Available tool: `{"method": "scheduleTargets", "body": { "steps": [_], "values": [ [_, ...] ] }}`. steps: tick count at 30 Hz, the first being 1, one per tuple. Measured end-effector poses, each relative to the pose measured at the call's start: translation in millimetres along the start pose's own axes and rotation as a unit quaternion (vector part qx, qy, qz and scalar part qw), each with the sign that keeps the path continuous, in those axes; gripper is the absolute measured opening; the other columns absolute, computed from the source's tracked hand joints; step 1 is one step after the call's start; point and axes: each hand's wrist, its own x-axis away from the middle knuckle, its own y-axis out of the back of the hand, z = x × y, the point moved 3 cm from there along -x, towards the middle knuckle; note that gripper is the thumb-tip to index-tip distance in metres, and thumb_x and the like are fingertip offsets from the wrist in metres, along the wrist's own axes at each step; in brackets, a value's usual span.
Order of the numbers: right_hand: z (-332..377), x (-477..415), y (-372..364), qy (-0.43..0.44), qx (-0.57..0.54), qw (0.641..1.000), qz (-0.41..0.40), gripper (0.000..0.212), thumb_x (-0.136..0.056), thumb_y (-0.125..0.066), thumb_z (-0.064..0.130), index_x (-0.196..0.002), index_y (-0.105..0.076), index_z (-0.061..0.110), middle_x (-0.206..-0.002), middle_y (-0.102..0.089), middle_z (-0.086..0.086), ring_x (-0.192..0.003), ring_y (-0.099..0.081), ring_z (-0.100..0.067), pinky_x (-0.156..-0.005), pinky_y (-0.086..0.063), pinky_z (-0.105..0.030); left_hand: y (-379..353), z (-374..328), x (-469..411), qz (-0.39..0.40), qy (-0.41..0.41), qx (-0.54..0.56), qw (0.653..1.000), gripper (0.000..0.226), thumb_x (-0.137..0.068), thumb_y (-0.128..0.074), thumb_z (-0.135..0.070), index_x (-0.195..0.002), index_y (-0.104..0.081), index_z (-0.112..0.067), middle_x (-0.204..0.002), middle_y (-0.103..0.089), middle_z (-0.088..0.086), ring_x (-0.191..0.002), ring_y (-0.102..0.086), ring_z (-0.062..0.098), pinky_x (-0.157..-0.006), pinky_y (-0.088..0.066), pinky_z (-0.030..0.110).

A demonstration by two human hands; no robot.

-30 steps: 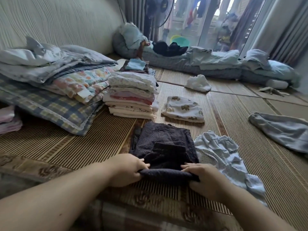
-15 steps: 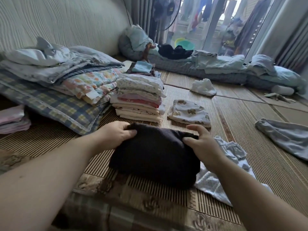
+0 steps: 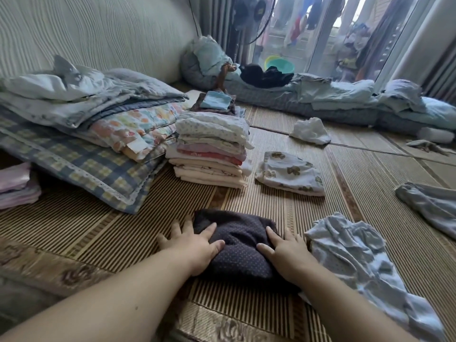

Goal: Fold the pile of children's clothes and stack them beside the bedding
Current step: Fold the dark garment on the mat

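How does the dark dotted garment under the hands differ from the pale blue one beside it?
The dark dotted garment is folded into a compact bundle; the pale blue garment lies crumpled. The left hand and right hand press on the dark one; neither holds the blue one. The dark one covers less mat than the blue one. Both lie on the woven mat.

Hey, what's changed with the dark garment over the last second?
The left hand and right hand lifted the near edge of the dark garment, folded it forward, then let go; now they press flat on it. The stack, bedding and pale blue garment lie as before.
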Motion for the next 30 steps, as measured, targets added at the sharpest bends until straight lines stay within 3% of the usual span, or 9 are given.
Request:
{"method": "scheduleTargets", "body": {
  "steps": [3,5,9,12,16,19,23,26,30],
  "values": [
    [11,3,12,0.009,-0.001,0.999,-0.034,0.071,-0.09,-0.042,0.063,-0.151,-0.018,0.035,-0.153,-0.029,-0.013,-0.138,-0.029,-0.035,-0.113,-0.026,-0.046,4,-5,5,-0.011,0.028,-0.024,0.999,0.069,-0.086,-0.018,-0.077,-0.147,0.003,-0.051,-0.16,0.003,0.012,-0.144,0.0,0.038,-0.11,-0.008,0.062],
    [12,8,21,0.004,-0.122,0.99,-0.076,0.072,-0.082,-0.058,0.06,-0.142,-0.037,0.026,-0.135,-0.052,-0.009,-0.121,-0.05,-0.029,-0.102,-0.041,-0.038,11,-7,6,-0.03,0.056,0.008,0.998,0.08,-0.081,-0.024,-0.081,-0.148,0.002,-0.047,-0.154,-0.012,0.017,-0.139,-0.013,0.037,-0.109,-0.019,0.058],
    [9,20,16,-0.045,-0.257,0.965,-0.021,0.073,-0.059,-0.08,0.059,-0.115,-0.064,0.013,-0.109,-0.068,-0.006,-0.098,-0.064,-0.021,-0.09,-0.052,-0.035,21,5,6,-0.036,0.08,0.14,0.986,0.113,-0.062,-0.051,-0.086,-0.151,0.0,-0.039,-0.149,-0.029,0.018,-0.134,-0.033,0.036,-0.108,-0.031,0.043],
    [11,26,12,-0.06,-0.28,0.958,0.002,0.058,-0.058,-0.084,0.051,-0.095,-0.073,0.007,-0.09,-0.073,-0.007,-0.081,-0.069,-0.02,-0.085,-0.056,-0.037,24,11,4,0.006,0.013,0.277,0.961,0.123,-0.06,-0.076,-0.062,-0.154,-0.004,-0.026,-0.153,-0.034,0.009,-0.135,-0.038,0.028,-0.108,-0.034,0.036],
    [16,24,14,-0.03,-0.33,0.943,-0.043,0.062,-0.057,-0.085,0.04,-0.109,-0.065,0.013,-0.098,-0.071,-0.004,-0.089,-0.067,-0.019,-0.087,-0.054,-0.036,29,15,1,-0.01,-0.05,0.307,0.95,0.117,-0.066,-0.082,-0.042,-0.154,-0.005,-0.03,-0.151,-0.037,0.003,-0.133,-0.042,0.021,-0.102,-0.034,0.025],
    [18,26,19,0.017,-0.298,0.95,-0.096,0.092,-0.062,-0.085,0.036,-0.137,-0.034,0.019,-0.126,-0.055,0.0,-0.11,-0.055,-0.018,-0.095,-0.044,-0.031,27,16,-2,-0.006,-0.106,0.321,0.941,0.107,-0.069,-0.082,-0.029,-0.152,-0.014,-0.037,-0.149,-0.041,-0.003,-0.128,-0.046,0.013,-0.092,-0.032,0.014],
    [21,26,18,0.048,-0.325,0.944,-0.041,0.112,-0.071,-0.08,0.021,-0.151,-0.004,0.037,-0.145,-0.041,-0.003,-0.126,-0.047,-0.024,-0.107,-0.039,-0.04,19,14,-8,0.026,-0.158,0.329,0.931,0.082,-0.071,-0.077,-0.015,-0.14,-0.042,-0.042,-0.142,-0.047,-0.004,-0.117,-0.053,0.009,-0.094,-0.042,0.015],
    [16,25,18,0.061,-0.33,0.941,-0.035,0.1,-0.074,-0.077,0.014,-0.151,-0.017,0.036,-0.146,-0.041,0.001,-0.13,-0.043,-0.019,-0.11,-0.035,-0.034,21,7,-11,0.015,-0.169,0.348,0.922,0.077,-0.067,-0.074,-0.013,-0.135,-0.05,-0.039,-0.139,-0.049,-0.003,-0.118,-0.052,0.011,-0.1,-0.045,0.025],
    [-5,25,46,0.096,-0.321,0.936,-0.108,0.08,-0.075,-0.073,0.011,-0.143,-0.039,0.036,-0.124,-0.054,0.011,-0.112,-0.051,-0.009,-0.093,-0.04,-0.021,37,-23,-10,-0.037,-0.208,0.404,0.89,0.08,-0.06,-0.07,-0.019,-0.135,-0.05,-0.04,-0.136,-0.051,-0.006,-0.116,-0.052,0.007,-0.085,-0.044,0.01]
  ]
}}
